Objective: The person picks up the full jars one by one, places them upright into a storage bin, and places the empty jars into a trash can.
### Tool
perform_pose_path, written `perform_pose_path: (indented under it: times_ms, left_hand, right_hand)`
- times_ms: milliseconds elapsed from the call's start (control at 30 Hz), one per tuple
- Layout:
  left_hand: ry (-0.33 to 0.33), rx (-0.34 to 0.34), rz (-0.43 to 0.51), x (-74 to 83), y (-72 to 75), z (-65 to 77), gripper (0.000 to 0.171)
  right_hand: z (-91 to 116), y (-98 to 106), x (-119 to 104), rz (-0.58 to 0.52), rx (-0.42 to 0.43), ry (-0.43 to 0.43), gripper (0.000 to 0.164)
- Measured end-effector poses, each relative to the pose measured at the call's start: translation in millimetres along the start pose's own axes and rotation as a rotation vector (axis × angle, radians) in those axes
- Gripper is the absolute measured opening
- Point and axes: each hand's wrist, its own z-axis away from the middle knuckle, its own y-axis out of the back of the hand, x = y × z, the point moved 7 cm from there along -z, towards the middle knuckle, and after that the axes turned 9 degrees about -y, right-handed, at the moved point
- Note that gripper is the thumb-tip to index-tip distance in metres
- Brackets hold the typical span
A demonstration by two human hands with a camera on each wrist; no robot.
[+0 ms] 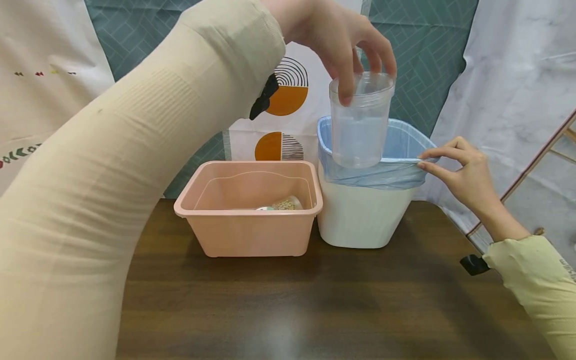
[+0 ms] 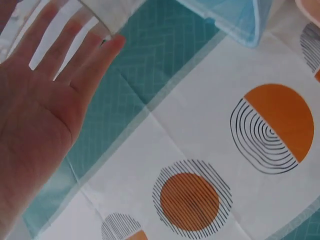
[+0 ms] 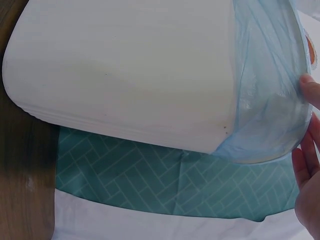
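My left hand (image 1: 337, 40) grips a clear plastic tub (image 1: 360, 127) by its rim from above, fingers and thumb spread round the top. The tub is upright, in front of and partly above a white trash bin (image 1: 364, 215) with a blue liner (image 1: 405, 175) folded over its rim. In the left wrist view only part of the tub (image 2: 117, 12) shows beyond the left hand (image 2: 45, 100). At the bin's right corner, my right hand (image 1: 463, 170) pinches the rim and liner between thumb and fingers. The bin's inside is mostly hidden.
A pink plastic basin (image 1: 252, 235) stands left of the bin, nearly touching it. Inside lies a clear container of small pale beads or beans (image 1: 288, 204), partly hidden by the front wall. Both stand on a dark wooden table (image 1: 279, 300), before patterned cloths.
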Motion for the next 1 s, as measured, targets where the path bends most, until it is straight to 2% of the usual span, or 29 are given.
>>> perform_pose_path:
  times_ms: [200,367,467,1000]
  left_hand:
    - [0.036,0.068,-0.084,-11.1,9.3,-0.6,0.085]
    - [0.042,0.113,-0.113,-21.0,9.5,-2.9,0.085]
    - [0.022,0.112,-0.101,-25.1,3.0,-6.9,0.084]
    - [0.013,0.015,0.019,-41.5,-39.8,-23.0,0.078]
  right_hand:
    - [0.3,0.9,-0.3,0.004,0.0,0.0,0.021]
    - [-0.1,1.0,0.6,0.01,0.002,0.002,0.02]
    - [0.0,0.9,0.9,0.016,0.006,0.005,0.02]
    - [1.1,0.8,0.0,0.011,0.01,0.008,0.021]
